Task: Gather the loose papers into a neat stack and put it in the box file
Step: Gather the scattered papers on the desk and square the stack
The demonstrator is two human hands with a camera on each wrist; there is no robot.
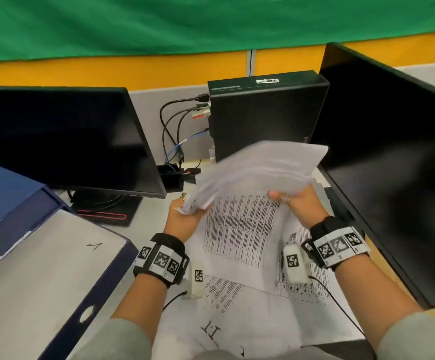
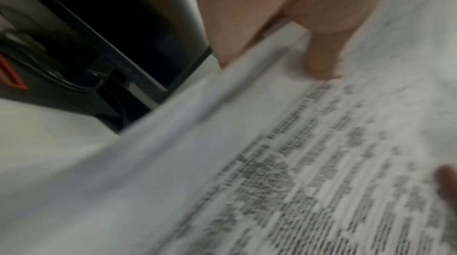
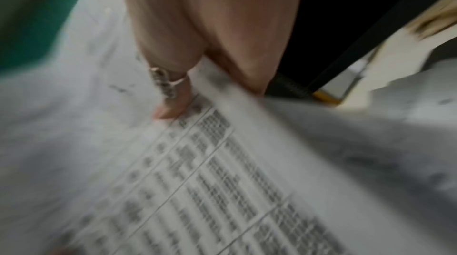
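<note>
Gripping a raised bundle of papers (image 1: 260, 172) at its near edge, the left hand (image 1: 182, 219) and right hand (image 1: 302, 206) each pinched one end, thumbs on top in both wrist views, so the bundle's long axis ran left-right between them above the desk. More loose sheets (image 1: 239, 237) lay flat beneath and toward the body, not yet gathered. The box file (image 1: 42, 268) sat open, well left of the hands and nearer the left one, and judging by the layout the move there had open desk (image 1: 156, 216) leftward, with a left monitor (image 1: 63, 139) behind and a right monitor (image 1: 393, 152) crowding the other side.
</note>
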